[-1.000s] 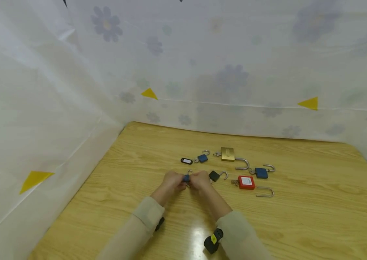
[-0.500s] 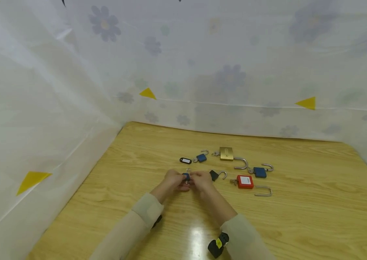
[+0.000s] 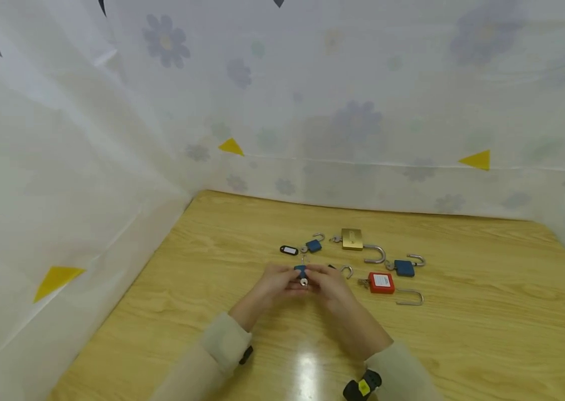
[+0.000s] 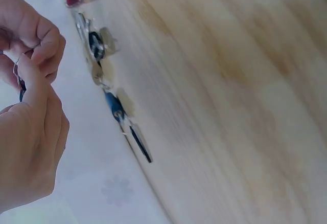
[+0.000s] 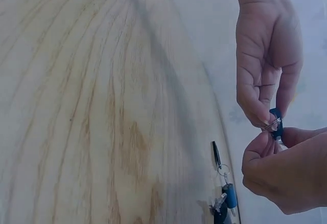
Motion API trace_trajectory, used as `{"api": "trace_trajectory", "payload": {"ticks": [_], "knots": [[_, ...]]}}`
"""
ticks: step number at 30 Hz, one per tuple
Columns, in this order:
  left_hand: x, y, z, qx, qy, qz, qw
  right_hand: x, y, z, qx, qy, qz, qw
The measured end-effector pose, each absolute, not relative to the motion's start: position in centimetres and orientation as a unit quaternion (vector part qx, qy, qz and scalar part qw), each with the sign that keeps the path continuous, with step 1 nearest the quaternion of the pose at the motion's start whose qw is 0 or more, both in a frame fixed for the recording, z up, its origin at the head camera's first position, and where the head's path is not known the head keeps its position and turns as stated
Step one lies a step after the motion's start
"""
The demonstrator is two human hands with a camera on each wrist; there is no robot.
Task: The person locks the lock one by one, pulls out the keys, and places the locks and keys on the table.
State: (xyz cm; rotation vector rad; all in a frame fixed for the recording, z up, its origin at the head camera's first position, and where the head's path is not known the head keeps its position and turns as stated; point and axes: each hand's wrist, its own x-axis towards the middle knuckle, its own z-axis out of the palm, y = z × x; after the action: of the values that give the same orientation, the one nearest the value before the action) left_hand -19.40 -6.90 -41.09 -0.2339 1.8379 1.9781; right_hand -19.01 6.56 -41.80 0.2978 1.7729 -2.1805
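Observation:
A small blue padlock [image 3: 300,271] is held up between both hands, with a silver key [image 3: 304,282] hanging from its near end and its shackle [image 3: 304,259] pointing away. My left hand [image 3: 274,282] pinches it from the left. From the right, the fingers of my right hand [image 3: 329,283] pinch it too. In the right wrist view the padlock [image 5: 276,123] shows between the fingertips of both hands; in the left wrist view the fingers mostly hide it. Just beyond the right hand lies a dark padlock [image 3: 347,271], partly covered by that hand.
Other open padlocks with keys lie on the wooden table [image 3: 202,245]: a blue one [image 3: 314,245], a brass one [image 3: 352,239], another blue one [image 3: 404,268] and a red one [image 3: 381,283]. A black key tag [image 3: 289,250] lies left. White sheeting [image 3: 312,184] borders the table.
Both hands have shifted slightly right with the blue padlock, whose body and key now show more plainly. The right hand now covers part of the dark padlock.

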Motion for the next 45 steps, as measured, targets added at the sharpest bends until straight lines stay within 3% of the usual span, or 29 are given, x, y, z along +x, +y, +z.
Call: {"api": "trace_trajectory", "payload": {"ticks": [14,23,30,38,45], "knots": [[-14.8,-5.8,-39.4,-0.042,0.641,0.731,0.229,-13.9,9.2,-38.9,0.084,0.679,-0.714,0.147],[-12.4,-5.2,-39.9,-0.047,0.663,0.703,0.251,-11.0,10.9,-39.5,0.056,0.703,-0.691,0.159],[-11.8,-5.2,-39.4,-0.027,0.633,0.725,0.27,-11.4,13.3,-39.1,-0.057,0.7,-0.676,0.224],[-11.3,-5.4,-38.4,0.027,0.575,0.755,0.313,-12.9,14.3,-38.6,-0.164,0.633,-0.722,0.228],[-10.4,-4.7,-38.4,0.017,0.579,0.761,0.294,-13.0,13.8,-38.8,-0.229,0.582,-0.742,0.243]]}}
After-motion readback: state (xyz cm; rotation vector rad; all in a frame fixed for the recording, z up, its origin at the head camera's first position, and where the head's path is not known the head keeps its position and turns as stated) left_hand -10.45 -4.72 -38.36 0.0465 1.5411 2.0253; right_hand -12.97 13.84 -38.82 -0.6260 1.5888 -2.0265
